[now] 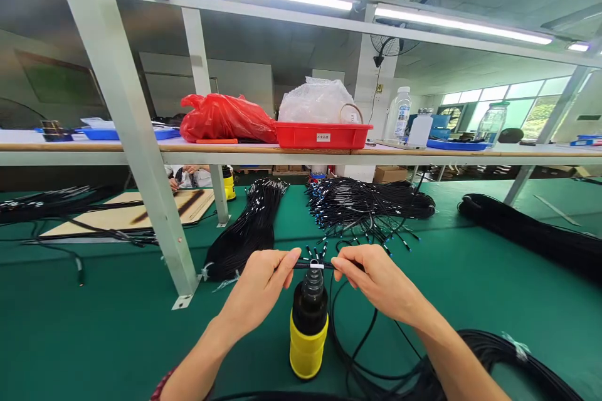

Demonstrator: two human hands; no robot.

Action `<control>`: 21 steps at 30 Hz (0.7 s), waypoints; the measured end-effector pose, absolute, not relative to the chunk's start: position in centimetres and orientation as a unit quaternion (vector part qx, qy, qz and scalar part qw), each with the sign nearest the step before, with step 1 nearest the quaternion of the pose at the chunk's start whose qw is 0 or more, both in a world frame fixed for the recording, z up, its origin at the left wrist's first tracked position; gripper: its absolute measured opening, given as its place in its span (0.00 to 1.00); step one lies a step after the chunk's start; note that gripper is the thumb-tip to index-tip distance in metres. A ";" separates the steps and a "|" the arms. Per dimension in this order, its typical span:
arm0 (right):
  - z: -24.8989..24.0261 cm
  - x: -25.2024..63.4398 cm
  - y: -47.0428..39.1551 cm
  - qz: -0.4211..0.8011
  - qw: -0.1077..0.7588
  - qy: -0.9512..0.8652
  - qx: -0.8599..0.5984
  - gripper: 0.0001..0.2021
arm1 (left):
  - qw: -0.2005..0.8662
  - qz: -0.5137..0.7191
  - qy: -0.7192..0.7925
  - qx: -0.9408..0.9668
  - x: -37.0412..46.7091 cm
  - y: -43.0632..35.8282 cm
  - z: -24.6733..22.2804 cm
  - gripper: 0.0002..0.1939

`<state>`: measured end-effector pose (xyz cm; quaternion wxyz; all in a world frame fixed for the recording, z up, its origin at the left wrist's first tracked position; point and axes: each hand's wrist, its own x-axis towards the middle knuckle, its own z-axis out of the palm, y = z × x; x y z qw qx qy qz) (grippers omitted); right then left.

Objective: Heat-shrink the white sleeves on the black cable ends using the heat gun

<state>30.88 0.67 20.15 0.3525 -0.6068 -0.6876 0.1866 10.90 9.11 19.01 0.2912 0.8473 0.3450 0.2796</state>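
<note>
One black cable (301, 265) gripped from both sides

Between the left hand (264, 282) and the right hand (371, 279), whose fingertips are closed on the cable, a white sleeve (317, 266) is held over the nozzle (313, 287) of a yellow-and-black tool (308, 346). Beyond the hands, on a shelf (254, 157), a red tray (298, 136) is marked with a white label (323, 137), its characters unreadable. Farther right, a bottle (402, 115) is wrapped in a blue-and-white label, also illegible.

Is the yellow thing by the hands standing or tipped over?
Standing: the yellow thing sits base-down on the green table, its black top pointing up.
</note>
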 end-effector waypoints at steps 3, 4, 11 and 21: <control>20.0 30.9 0.8 0.184 0.366 -0.682 -0.605 0.17 | 0.295 0.294 0.329 0.848 10.8 9.1 19.2 0.24; 19.9 30.9 0.8 0.179 0.368 -0.683 -0.606 0.17 | 0.296 0.303 0.323 0.846 10.8 9.1 19.3 0.21; 19.7 30.7 1.2 0.175 0.413 -0.664 -0.598 0.09 | 0.312 0.339 0.299 0.835 10.5 9.2 19.5 0.07; 19.9 30.8 0.7 0.164 0.348 -0.696 -0.606 0.19 | 0.253 0.281 0.341 0.861 10.7 9.0 19.1 0.25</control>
